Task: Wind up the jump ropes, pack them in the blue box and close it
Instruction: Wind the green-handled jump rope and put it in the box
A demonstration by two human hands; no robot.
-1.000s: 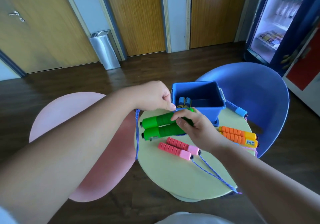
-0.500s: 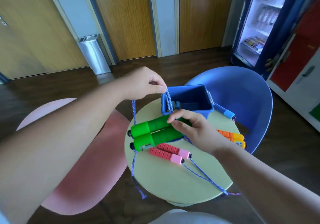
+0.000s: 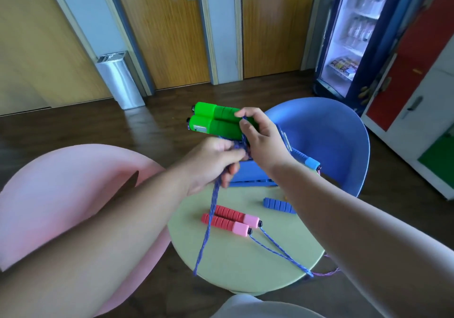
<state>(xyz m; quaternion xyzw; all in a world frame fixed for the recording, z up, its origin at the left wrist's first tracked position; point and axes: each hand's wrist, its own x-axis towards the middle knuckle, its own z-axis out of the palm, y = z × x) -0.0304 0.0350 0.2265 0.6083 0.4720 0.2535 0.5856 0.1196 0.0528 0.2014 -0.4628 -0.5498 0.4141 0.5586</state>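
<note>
Now, from the left: the left hand (image 3: 211, 163) has its grip pinched shut on the blue braided cord (image 3: 208, 222), which hangs limp below it, past the edge of the round tabletop (image 3: 235, 263). That cord looks light and floppy, likely to slip loose unless kept taut, so I'd judge it best held close to the handles while each turn is laid on. Just right of it, the right hand (image 3: 260, 138) has its grip closed around the pair of green handles (image 3: 216, 123), lifted clear of the tabletop and held side by side. They look stiff, foam-ribbed and easy to clamp; holding both at mid-length seems the sound place.

Under the hands, the blue box (image 3: 250, 182) is mostly hidden. On the tabletop lie the pink handles (image 3: 231, 219) with their own cord trailing off the near edge, and a blue handle (image 3: 277, 206); another blue handle (image 3: 307, 159) lies beside the box.

Compared with half a second ago, the green handles have come up off the tabletop, and the left hand has moved from above the box to just below the handles, touching the right hand. The orange handles no longer show.
</note>
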